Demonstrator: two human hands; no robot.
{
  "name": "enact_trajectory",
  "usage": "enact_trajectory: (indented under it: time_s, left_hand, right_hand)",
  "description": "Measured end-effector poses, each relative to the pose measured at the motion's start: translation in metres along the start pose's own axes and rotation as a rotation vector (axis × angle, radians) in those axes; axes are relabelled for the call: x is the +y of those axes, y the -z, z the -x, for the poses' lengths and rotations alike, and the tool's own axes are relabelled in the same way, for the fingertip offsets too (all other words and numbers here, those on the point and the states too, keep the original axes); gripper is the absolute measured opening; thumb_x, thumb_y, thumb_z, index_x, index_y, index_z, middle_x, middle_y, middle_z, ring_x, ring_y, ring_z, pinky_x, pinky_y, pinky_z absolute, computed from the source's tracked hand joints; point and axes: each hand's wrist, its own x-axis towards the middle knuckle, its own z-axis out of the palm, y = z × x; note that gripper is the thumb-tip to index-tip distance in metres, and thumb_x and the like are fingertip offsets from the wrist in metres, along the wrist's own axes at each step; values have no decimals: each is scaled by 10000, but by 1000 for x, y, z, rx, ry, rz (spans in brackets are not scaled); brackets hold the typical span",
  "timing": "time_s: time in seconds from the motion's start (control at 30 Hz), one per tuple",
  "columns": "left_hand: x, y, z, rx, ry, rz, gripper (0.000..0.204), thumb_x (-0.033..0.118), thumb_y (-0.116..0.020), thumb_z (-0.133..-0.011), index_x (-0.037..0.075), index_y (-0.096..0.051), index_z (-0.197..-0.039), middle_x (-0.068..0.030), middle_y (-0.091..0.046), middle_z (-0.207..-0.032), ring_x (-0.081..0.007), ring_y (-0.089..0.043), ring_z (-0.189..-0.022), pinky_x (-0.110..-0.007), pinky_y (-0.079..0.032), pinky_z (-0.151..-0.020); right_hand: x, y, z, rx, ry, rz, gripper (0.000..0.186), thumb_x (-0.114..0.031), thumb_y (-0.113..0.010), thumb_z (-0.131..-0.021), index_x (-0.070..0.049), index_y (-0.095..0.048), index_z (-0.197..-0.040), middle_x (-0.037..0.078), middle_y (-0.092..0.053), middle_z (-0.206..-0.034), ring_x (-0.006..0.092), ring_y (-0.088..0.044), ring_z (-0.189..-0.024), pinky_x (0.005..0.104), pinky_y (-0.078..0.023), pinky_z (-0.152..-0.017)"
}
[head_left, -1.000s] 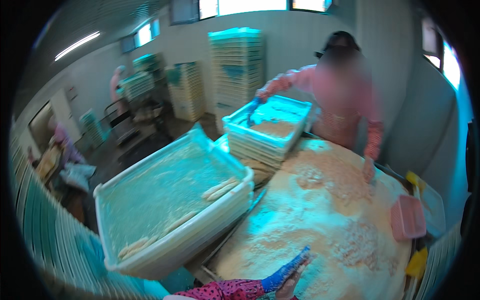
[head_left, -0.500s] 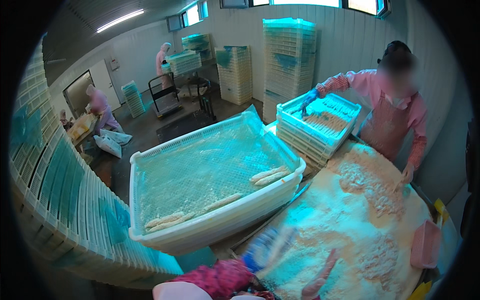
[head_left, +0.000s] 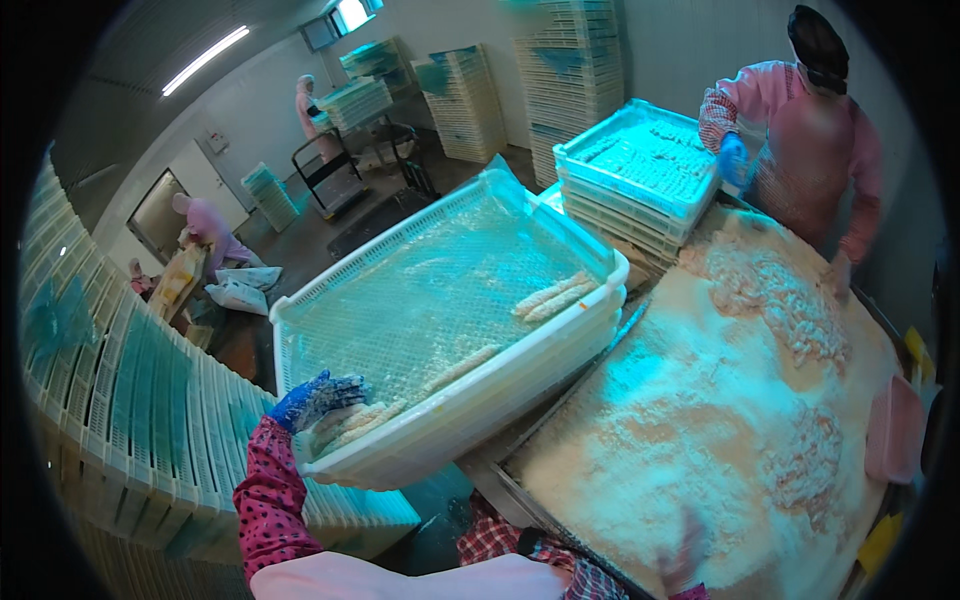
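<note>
My left hand (head_left: 318, 400), in a blue crumb-dusted glove, rests at the near left corner of a white mesh-lined tray (head_left: 440, 295). Its fingers stretch out flat over crumb-coated strips (head_left: 362, 425), which they partly cover. Another coated strip (head_left: 462, 368) lies along the near side, and a few more strips (head_left: 555, 297) lie by the right side. Low over the heap of pale crumbs (head_left: 640, 420) is my right hand (head_left: 685, 555), smeared by motion; whether it holds anything does not show.
A co-worker (head_left: 810, 150) stands across the crumb table beside a stack of filled trays (head_left: 640, 155). A pink basket (head_left: 893, 430) sits at the table's right edge. Tall tray stacks (head_left: 140, 370) rise close on my left. Coated pieces (head_left: 775, 295) lie in the crumbs.
My left hand has moved left from the crumb table to the tray's near left corner. My right hand has shifted slightly right. The co-worker's gloved hand has drawn back from the filled tray.
</note>
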Motion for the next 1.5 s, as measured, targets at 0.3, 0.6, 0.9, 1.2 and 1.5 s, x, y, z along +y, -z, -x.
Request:
enact_trajectory:
  time_s: [0.3, 0.6, 0.9, 1.2, 1.5]
  left_hand:
    - [3, 43, -16, 315, -746, -490, 330, 140, -464, -925, -13, -538, -1208, -58, -613, -936, -109, -557, -770, -242, -466, -689]
    - [-142, -265, -100, -224, -591, -640, 570, 114, -663, -802, 36, -437, -1319, -133, -403, -1377, -261, -378, -1279, -372, -295, -1060]
    - [-173, -404, -114, -670, -1257, -1178, 455, 238, -664, -778, 167, -563, -1215, -142, -480, -1298, -341, -500, -1127, -430, -436, -917]
    - [-181, -358, -226, -443, -382, -46, 159, 119, -584, -843, 86, -584, -998, -70, -578, -1055, -226, -577, -1002, -316, -473, -820]
    - [-99, -508, -363, -190, -1073, -658, 231, 101, -637, -819, 73, -630, -1048, -109, -591, -1041, -266, -588, -947, -334, -463, -816]
  right_hand:
    - [38, 32, 15, -229, 476, 502, 308, -142, -524, -804, -151, -550, -1111, 63, -573, -1085, 242, -540, -938, 390, -453, -727]
    - [12, 1, -23, 482, -322, 449, 143, -78, -597, -794, -56, -608, -935, 109, -577, -993, 304, -526, -956, 437, -419, -830]
    - [54, -10, -111, 457, -263, 92, 195, -234, -622, -808, -118, -643, -964, 87, -583, -1006, 264, -571, -909, 375, -466, -789]
    - [71, -16, -104, 310, -148, 79, 132, -137, -552, -836, -103, -619, -946, 112, -572, -1048, 283, -553, -974, 392, -458, -827]
    - [21, -16, -73, 17, 45, 219, 347, -351, -576, -821, -101, -584, -1062, 101, -563, -1144, 291, -526, -1026, 421, -428, -860]
